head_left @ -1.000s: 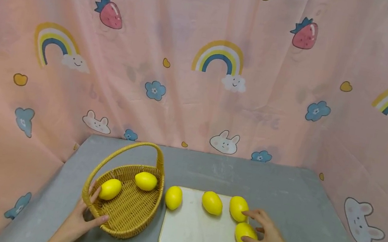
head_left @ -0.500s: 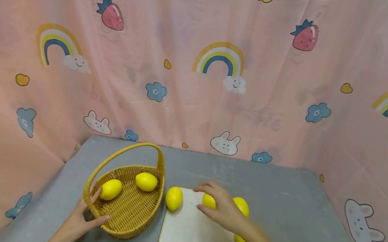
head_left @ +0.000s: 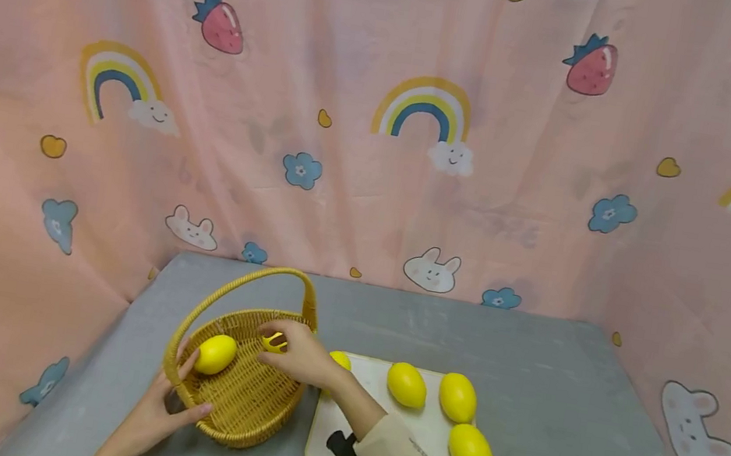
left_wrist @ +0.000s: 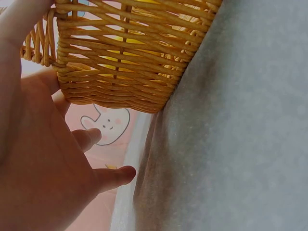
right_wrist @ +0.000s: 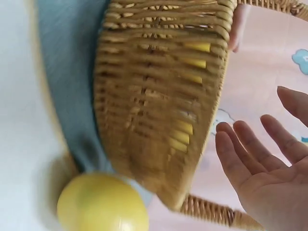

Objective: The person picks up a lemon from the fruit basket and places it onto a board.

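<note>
A wicker basket (head_left: 248,399) with an arched handle stands on the left of the table. My left hand (head_left: 149,416) holds its near left rim, thumb at the front and a finger reaching inside. Within lie a left lemon (head_left: 216,355) and a back lemon (head_left: 275,342). Over the back lemon hovers my right hand (head_left: 304,354), partly covering it. The right wrist view shows that hand (right_wrist: 269,178) with spread fingers and nothing in them. A white cutting board (head_left: 372,422) carries several lemons, among them a middle lemon (head_left: 407,386) and a front-right lemon (head_left: 470,453).
The board's left lemon (head_left: 340,360) is partly hidden behind the right wrist. A black object (head_left: 342,447) sits at that wrist. Grey table surface (head_left: 546,397) extends to the right, and a pink patterned curtain (head_left: 369,205) hangs behind and at the sides.
My right hand has moved left from the lemons at the board's right, across the middle lemon, to above the basket. The left hand stays at the basket rim. No lemon has visibly moved.
</note>
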Tool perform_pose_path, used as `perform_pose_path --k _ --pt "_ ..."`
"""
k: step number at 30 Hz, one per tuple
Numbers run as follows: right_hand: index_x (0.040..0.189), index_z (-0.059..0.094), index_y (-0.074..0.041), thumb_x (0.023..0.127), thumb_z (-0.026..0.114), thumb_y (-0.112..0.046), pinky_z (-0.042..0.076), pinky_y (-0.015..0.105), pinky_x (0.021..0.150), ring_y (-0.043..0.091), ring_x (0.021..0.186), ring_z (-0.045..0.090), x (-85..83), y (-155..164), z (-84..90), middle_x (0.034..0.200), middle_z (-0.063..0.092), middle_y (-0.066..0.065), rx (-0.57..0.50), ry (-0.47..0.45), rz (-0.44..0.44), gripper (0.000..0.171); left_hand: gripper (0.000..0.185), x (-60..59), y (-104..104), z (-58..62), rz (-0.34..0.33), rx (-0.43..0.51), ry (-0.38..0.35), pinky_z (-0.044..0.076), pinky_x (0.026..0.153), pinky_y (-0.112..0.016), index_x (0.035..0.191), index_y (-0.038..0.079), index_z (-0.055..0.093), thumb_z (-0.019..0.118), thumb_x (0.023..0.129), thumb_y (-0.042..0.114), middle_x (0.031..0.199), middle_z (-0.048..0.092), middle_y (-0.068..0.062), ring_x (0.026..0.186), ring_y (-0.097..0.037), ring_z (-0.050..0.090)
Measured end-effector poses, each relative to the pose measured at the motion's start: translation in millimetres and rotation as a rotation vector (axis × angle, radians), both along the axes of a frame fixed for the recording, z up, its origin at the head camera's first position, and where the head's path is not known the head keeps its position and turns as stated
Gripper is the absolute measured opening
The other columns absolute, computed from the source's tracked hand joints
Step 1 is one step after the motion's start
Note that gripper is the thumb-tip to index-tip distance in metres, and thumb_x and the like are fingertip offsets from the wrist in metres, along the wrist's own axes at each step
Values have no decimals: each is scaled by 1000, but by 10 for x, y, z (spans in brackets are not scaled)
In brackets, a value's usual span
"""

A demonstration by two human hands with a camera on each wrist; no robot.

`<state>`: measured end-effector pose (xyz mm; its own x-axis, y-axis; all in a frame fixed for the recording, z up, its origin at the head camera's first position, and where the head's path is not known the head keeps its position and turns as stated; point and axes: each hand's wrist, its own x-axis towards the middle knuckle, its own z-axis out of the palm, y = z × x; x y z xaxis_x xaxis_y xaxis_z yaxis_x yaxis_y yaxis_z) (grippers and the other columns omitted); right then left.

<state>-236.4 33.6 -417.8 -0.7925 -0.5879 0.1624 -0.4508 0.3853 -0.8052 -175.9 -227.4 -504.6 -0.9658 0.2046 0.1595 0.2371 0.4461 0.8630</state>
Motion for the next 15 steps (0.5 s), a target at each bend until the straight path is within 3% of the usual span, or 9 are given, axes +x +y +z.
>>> perform_pose_path --k 8,15 --pt "130 53 1 86 69 -16 45 28 91 26 117 51 -91 -574 -94 130 55 12 37 -58 -5 50 85 -3 -9 35 8 -20 -14 5 94 -76 151 18 23 73 82 18 157 -7 2 138 -41 -9" --pt "133 51 -6 82 73 -16 46 23 82 18 115 50 -90 -836 -248 133 48 9 179 -52 -59 57 88 -3 8 9 -41 40 58 2 97 -74 151 14 20 73 81 10 157 -5 -8 136 -42 -8"
